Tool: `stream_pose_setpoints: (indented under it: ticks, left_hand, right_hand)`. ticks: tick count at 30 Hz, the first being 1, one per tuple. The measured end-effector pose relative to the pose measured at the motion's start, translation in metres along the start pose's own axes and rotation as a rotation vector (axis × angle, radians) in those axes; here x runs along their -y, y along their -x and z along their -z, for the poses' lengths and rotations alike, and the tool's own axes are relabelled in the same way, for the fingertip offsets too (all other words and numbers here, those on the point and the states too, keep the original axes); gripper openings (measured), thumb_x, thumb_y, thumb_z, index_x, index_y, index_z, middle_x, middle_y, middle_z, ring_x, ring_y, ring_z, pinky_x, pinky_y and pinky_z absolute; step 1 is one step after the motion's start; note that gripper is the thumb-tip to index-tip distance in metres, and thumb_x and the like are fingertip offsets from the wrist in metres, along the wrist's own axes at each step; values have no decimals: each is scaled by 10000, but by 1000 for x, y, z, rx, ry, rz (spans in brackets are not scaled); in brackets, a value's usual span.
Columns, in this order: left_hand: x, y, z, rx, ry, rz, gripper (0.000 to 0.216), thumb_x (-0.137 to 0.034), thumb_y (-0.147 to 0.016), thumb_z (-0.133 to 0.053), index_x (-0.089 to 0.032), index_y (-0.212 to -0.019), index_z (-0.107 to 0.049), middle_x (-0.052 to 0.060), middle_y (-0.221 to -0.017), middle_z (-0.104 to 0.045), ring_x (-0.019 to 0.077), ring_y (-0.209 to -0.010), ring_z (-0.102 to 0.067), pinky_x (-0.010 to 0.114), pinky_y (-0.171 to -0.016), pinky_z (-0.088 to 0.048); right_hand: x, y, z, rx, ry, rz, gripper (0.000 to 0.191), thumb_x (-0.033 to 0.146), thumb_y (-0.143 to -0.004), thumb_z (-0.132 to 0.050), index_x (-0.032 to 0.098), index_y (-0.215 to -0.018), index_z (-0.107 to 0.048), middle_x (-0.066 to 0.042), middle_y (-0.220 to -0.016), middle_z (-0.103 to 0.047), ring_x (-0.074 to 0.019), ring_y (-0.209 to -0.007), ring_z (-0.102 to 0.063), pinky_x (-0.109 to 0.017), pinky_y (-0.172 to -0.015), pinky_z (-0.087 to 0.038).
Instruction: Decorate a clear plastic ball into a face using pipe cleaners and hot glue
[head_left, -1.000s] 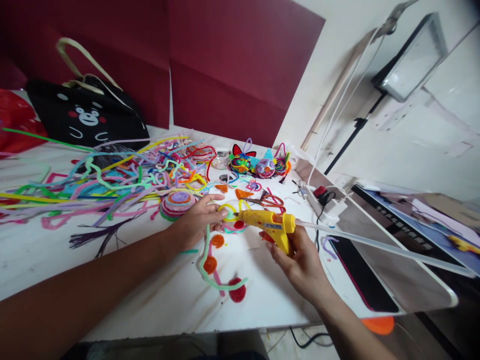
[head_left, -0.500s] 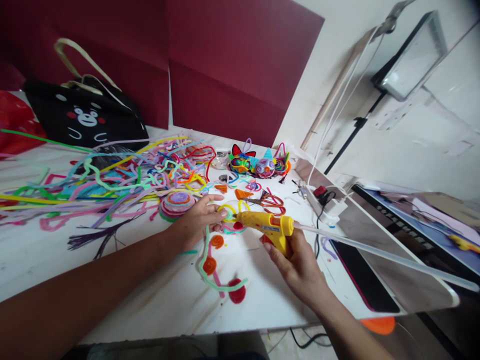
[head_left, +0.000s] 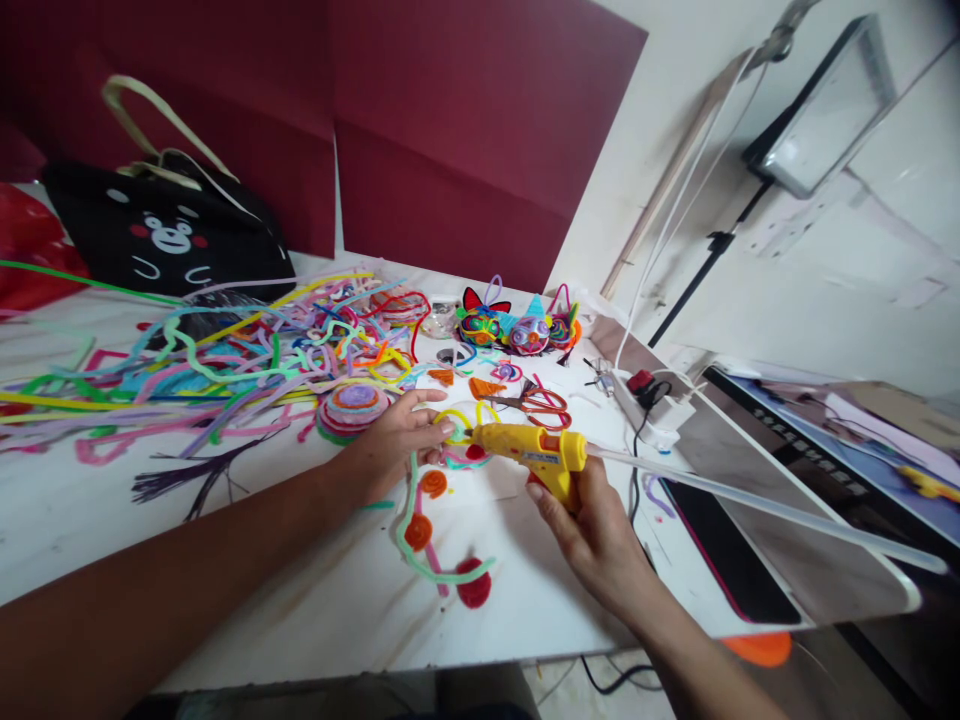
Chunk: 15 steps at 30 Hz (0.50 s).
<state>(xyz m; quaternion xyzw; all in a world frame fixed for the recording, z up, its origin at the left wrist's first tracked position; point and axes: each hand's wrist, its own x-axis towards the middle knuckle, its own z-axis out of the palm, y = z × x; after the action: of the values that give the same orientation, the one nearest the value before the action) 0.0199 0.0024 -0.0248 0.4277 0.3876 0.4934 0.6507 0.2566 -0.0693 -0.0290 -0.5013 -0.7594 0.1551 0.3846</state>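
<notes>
My right hand (head_left: 592, 525) is closed round the grip of a yellow glue gun (head_left: 534, 452) with a long clear glue stick (head_left: 750, 505) trailing out behind it to the right. The gun's nozzle points left at a small pipe-cleaner piece (head_left: 459, 430) of yellow and pink loops. My left hand (head_left: 397, 440) pinches that piece against the white table (head_left: 315, 590). A green pipe-cleaner stem (head_left: 420, 545) with orange and red spirals runs from the piece toward me.
A big tangle of coloured pipe cleaners (head_left: 225, 370) covers the left of the table. Finished pipe-cleaner figures (head_left: 517, 328) stand at the back, scissors (head_left: 532, 402) beside them. A black bear bag (head_left: 165, 240) sits back left, a power strip (head_left: 649, 405) and laptop (head_left: 780, 520) at right.
The glue gun has edged slightly left and closer to the piece. My left hand stays put on it.
</notes>
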Motion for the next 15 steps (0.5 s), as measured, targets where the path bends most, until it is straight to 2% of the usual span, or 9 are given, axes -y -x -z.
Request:
stream_pose_setpoints:
  ticks: [9,15]
  left_hand:
    - [0,0,0,-17,-12,1,528,-222,-662,-786,-187,-1095,-487,-15,-776,-608,108,-648,-549,228,-558,-429]
    - [1,0,0,-11,-7,1,529,-212,-668,-782,-192,-1100,-477,-32,-738,-597,100,-615,-537,223,-545,-414]
  right_hand:
    - [1,0,1,-28,78,26,191,293,-909,-517,251,-893,-332,60,-652,-423,-128,-526,-399,-232,-461,-292]
    - [0,-1,0,-32,99,13,186,322,-911,-513,247,-891,-343,42,-673,-453,-143,-552,-435,-243,-474,-311]
